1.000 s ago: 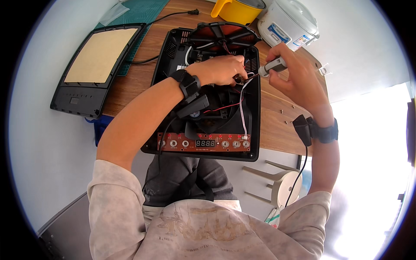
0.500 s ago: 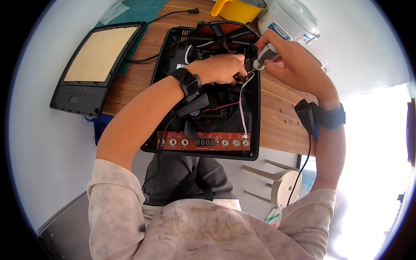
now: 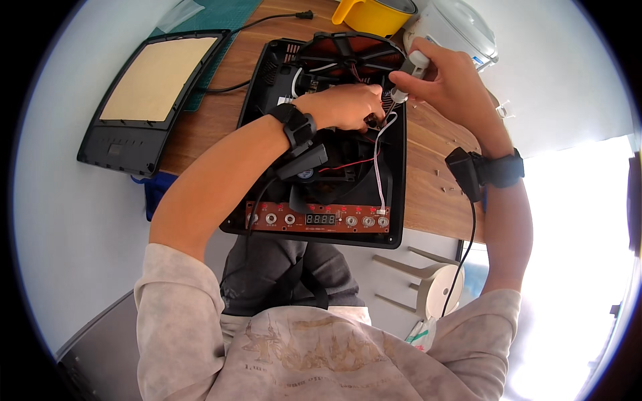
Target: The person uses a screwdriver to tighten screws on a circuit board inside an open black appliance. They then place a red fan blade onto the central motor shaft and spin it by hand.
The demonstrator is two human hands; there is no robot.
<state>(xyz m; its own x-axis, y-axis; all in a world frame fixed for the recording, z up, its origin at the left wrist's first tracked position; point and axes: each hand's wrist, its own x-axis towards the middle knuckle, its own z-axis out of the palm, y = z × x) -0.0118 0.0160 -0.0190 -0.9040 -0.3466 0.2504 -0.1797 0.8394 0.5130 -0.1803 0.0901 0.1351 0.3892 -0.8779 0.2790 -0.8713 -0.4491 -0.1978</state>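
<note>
An opened induction cooker lies before me, its black housing full of parts. The round coil is tipped up at its far end. My right hand grips a white and grey screwdriver, whose shaft slants down to the inner parts beside my left fingertips. My left hand reaches inside with curled fingers, closed at the circuit parts; what they pinch is hidden. From there a white cable leads to the reddish-brown control board along the near edge. Thin red wires cross the black fan area.
The cooker's lid panel leans at the left, near a green cutting mat. A yellow pot and a white rice cooker stand at the back. Small screws lie on the wooden table. A pale stool is below.
My right hand has turned on the screwdriver, and the handle now stands more upright. My left hand stays at the inner parts. The whole view has shifted slightly.
</note>
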